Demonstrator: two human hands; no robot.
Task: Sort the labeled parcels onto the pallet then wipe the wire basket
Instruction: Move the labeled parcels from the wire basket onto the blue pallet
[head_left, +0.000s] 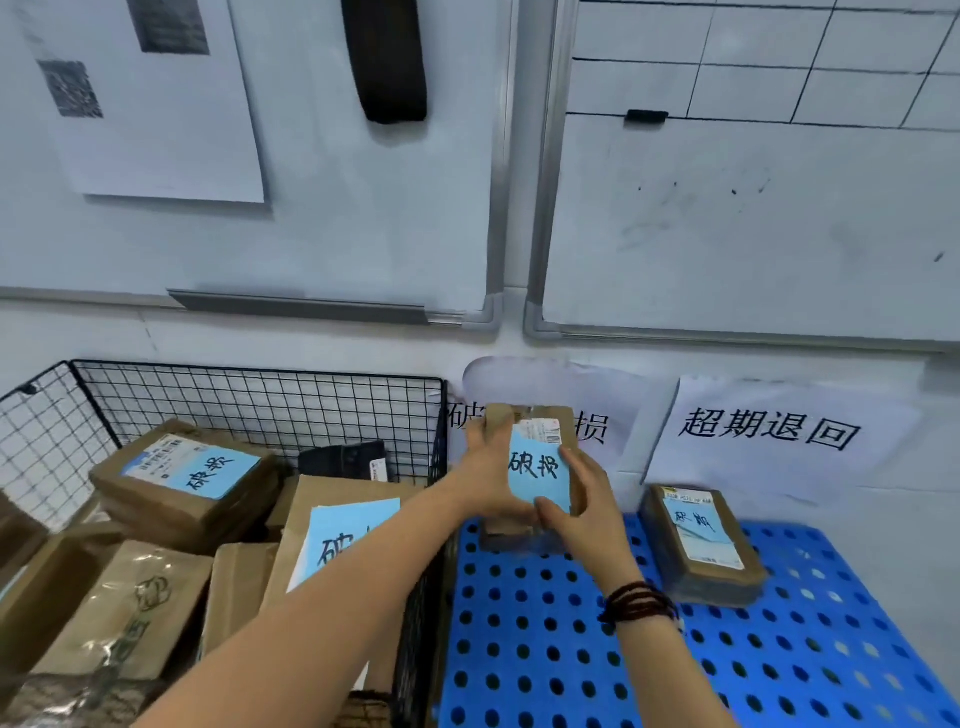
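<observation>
Head view looks down over both forearms. The left arm crosses above the basket (260, 372), which stands just left of the pallet (571, 654) and holds several more boxes (182, 483) with blue labels. Sorting therefore looks only partly done, and wiping not yet begun. A bracelet (640, 603) circles the right wrist over the pallet's near half. At the pallet's far left corner both hands clasp the parcel (535, 465). The left hand (488, 467) curls round its left edge with fingers hooked over the far end. The right hand (584, 512) pinches its near right corner, thumb across the blue label. The parcel is tilted, its long axis running away from the person toward the wall, near end low. Blur hides whether that end touches the pallet. It lies between the two hands with the pallet straight below, so the coming move is probably a short lowering and release. A second parcel (701, 540) lies flat on the pallet's far right. Beyond the pallet, two signs hang on the wall: the left sign (597, 400) above its far left corner, with characters that seem to match the label, and the right sign (769, 431) above its far right.
</observation>
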